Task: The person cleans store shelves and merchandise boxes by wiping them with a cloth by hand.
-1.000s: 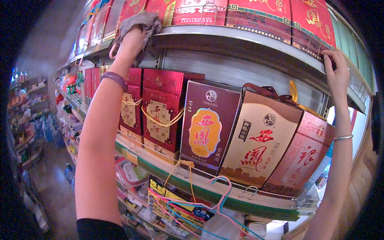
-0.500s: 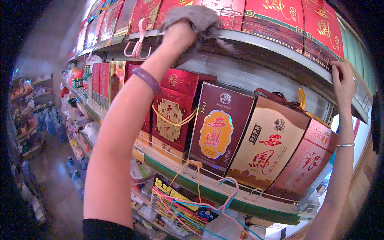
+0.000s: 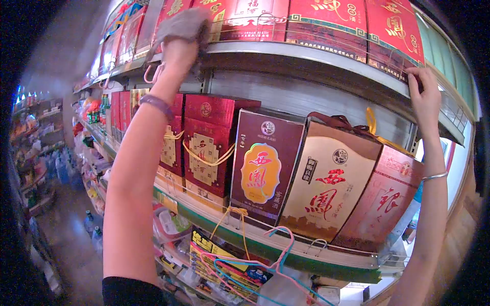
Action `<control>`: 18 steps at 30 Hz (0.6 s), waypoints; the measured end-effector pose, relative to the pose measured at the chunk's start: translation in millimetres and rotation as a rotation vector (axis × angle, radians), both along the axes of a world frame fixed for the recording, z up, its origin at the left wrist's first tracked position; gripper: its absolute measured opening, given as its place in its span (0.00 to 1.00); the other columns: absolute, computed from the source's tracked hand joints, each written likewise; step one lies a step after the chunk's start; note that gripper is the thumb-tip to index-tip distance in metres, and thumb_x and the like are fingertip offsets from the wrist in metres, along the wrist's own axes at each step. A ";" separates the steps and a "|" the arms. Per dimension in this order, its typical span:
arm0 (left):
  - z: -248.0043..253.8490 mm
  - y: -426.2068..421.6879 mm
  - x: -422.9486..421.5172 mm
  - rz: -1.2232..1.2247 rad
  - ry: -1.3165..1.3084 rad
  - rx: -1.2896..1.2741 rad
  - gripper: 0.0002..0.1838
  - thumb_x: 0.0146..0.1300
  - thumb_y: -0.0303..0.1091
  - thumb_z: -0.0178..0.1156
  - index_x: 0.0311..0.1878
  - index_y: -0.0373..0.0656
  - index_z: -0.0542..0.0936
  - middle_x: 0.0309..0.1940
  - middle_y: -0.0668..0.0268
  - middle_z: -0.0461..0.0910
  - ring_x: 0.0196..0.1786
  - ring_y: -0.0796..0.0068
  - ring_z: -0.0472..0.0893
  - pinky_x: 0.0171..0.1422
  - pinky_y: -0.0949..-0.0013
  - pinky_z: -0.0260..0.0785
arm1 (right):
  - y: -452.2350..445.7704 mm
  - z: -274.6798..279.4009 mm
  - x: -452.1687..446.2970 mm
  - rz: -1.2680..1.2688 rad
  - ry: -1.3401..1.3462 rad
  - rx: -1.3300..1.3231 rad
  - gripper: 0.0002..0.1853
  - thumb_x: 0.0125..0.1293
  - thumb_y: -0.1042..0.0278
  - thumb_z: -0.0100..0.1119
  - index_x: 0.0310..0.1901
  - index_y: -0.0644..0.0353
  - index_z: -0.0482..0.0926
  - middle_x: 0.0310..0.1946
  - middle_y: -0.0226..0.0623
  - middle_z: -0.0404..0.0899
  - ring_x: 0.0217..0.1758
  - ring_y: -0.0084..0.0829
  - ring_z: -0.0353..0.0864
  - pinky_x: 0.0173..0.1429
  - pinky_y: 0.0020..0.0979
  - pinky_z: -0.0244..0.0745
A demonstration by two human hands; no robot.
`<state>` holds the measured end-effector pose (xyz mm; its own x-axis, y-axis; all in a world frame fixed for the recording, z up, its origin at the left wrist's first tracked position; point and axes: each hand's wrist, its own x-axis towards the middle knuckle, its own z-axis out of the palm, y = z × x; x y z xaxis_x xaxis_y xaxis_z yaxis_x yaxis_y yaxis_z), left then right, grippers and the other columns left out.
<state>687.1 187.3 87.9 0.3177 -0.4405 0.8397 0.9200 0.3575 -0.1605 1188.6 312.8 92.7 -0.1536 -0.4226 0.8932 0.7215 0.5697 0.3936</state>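
Note:
A grey cloth (image 3: pixel 185 24) is bunched in my left hand (image 3: pixel 178 53), which mostly disappears under it. The cloth lies against the front edge of the upper shelf (image 3: pixel 275 49), before the red gift boxes (image 3: pixel 255 20). Below that wrist, which wears a purple bangle (image 3: pixel 157 106), a pink hook (image 3: pixel 153 71) is partly covered. At the right end of the same shelf, my right hand (image 3: pixel 426 94) has its fingertips closed on the wire rail (image 3: pixel 403 60), beside the last red box (image 3: pixel 395 30).
Boxed bottles, including a dark purple box (image 3: pixel 266 168) and a cream box (image 3: pixel 332 178), line the lower shelf. Pink and blue hangers (image 3: pixel 280 260) hang from its green-striped edge (image 3: pixel 326 261). An aisle floor (image 3: pixel 84 255) with blue-tinted bottles (image 3: pixel 94 229) runs along the left.
My left hand has moved left along the upper shelf with the cloth, now in front of boxes farther left. My right hand keeps its place at the rail. The view has shifted slightly.

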 end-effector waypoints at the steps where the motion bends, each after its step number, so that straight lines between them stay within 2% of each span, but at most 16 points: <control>1: 3.4 0.1 27.6 0.048 -0.197 -0.176 0.11 0.51 0.30 0.53 0.38 0.44 0.80 0.36 0.52 0.79 0.41 0.50 0.78 0.46 0.55 0.71 | 6.8 2.2 2.6 0.003 -0.002 0.017 0.06 0.61 0.71 0.54 0.37 0.61 0.77 0.37 0.39 0.76 0.42 0.35 0.77 0.49 0.30 0.70; 3: 10.2 -1.8 31.5 0.090 -0.223 -0.298 0.09 0.50 0.30 0.53 0.34 0.42 0.80 0.33 0.51 0.79 0.37 0.50 0.79 0.44 0.54 0.71 | 4.5 2.8 2.5 -0.001 -0.029 -0.011 0.06 0.61 0.71 0.54 0.37 0.61 0.77 0.36 0.39 0.76 0.42 0.34 0.77 0.49 0.30 0.69; 4: 16.9 -8.2 31.0 0.082 -0.046 -0.235 0.09 0.49 0.30 0.53 0.32 0.40 0.80 0.31 0.50 0.79 0.36 0.49 0.79 0.44 0.53 0.71 | 2.3 1.9 3.0 -0.004 -0.038 -0.021 0.06 0.61 0.71 0.53 0.38 0.61 0.77 0.36 0.38 0.76 0.42 0.34 0.77 0.49 0.30 0.69; 5: 18.4 -14.6 30.2 0.115 -0.171 -0.345 0.10 0.51 0.30 0.53 0.35 0.39 0.80 0.33 0.50 0.80 0.38 0.50 0.79 0.45 0.53 0.71 | 2.2 1.0 2.8 -0.009 -0.025 -0.026 0.06 0.62 0.71 0.53 0.38 0.60 0.77 0.36 0.38 0.76 0.41 0.32 0.77 0.48 0.29 0.69; 8: 34.1 -22.6 -33.1 0.158 -0.409 -0.351 0.11 0.53 0.31 0.52 0.36 0.38 0.80 0.35 0.49 0.80 0.41 0.50 0.79 0.46 0.53 0.71 | 5.3 3.7 4.4 -0.001 -0.045 -0.023 0.06 0.62 0.71 0.53 0.37 0.60 0.77 0.36 0.38 0.76 0.41 0.33 0.76 0.48 0.30 0.69; 9: 26.8 -44.8 -31.8 0.206 -0.480 -0.441 0.12 0.54 0.31 0.52 0.37 0.38 0.80 0.37 0.49 0.80 0.42 0.50 0.79 0.47 0.54 0.71 | 6.2 3.8 4.2 -0.009 -0.046 0.003 0.06 0.62 0.71 0.53 0.37 0.60 0.77 0.35 0.38 0.76 0.41 0.34 0.76 0.48 0.30 0.69; 10: 31.4 -49.6 -36.6 0.150 -0.454 -0.441 0.12 0.54 0.31 0.52 0.36 0.35 0.80 0.36 0.47 0.79 0.42 0.48 0.79 0.47 0.54 0.72 | 7.6 4.6 4.2 -0.021 -0.044 0.034 0.06 0.62 0.71 0.53 0.37 0.60 0.77 0.35 0.38 0.76 0.41 0.34 0.76 0.48 0.31 0.69; 12: 39.1 -47.1 -31.2 0.214 -0.538 -0.459 0.12 0.53 0.30 0.52 0.36 0.35 0.80 0.36 0.46 0.79 0.42 0.47 0.79 0.47 0.53 0.72 | 7.2 4.4 4.6 -0.034 -0.020 0.033 0.06 0.61 0.71 0.53 0.37 0.60 0.77 0.35 0.38 0.76 0.41 0.35 0.76 0.49 0.32 0.69; 14: 29.6 -40.4 -12.1 0.214 -0.548 -0.400 0.11 0.53 0.30 0.52 0.35 0.36 0.81 0.35 0.46 0.79 0.41 0.48 0.80 0.46 0.54 0.72 | 5.0 3.9 0.8 -0.029 0.013 -0.028 0.06 0.61 0.71 0.53 0.37 0.60 0.78 0.35 0.38 0.76 0.42 0.36 0.76 0.49 0.32 0.69; 15: 28.2 -36.3 -6.8 0.214 -0.548 -0.372 0.11 0.52 0.30 0.52 0.35 0.36 0.81 0.35 0.47 0.80 0.40 0.49 0.80 0.46 0.54 0.72 | 2.4 2.3 -2.0 -0.030 0.016 0.023 0.06 0.60 0.70 0.54 0.36 0.61 0.78 0.35 0.38 0.77 0.42 0.36 0.77 0.48 0.32 0.69; 16: 28.9 -31.0 -6.0 0.254 -0.446 -0.357 0.11 0.52 0.29 0.52 0.34 0.37 0.82 0.34 0.49 0.80 0.38 0.52 0.81 0.44 0.56 0.73 | 0.1 1.5 -1.9 -0.028 0.019 0.027 0.06 0.60 0.70 0.54 0.36 0.61 0.78 0.35 0.39 0.77 0.41 0.36 0.77 0.48 0.32 0.69; 18: 25.1 -11.8 17.2 0.184 -0.311 -0.299 0.09 0.51 0.30 0.54 0.31 0.37 0.82 0.32 0.50 0.81 0.37 0.54 0.81 0.43 0.58 0.73 | -0.9 1.4 -4.9 -0.016 0.013 0.031 0.06 0.60 0.71 0.54 0.36 0.61 0.78 0.35 0.39 0.77 0.41 0.37 0.77 0.48 0.32 0.69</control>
<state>704.2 175.5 113.0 0.0810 -0.1243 0.9889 0.8665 0.4991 -0.0083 1183.7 311.9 94.0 -0.1487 -0.4476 0.8818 0.7356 0.5459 0.4011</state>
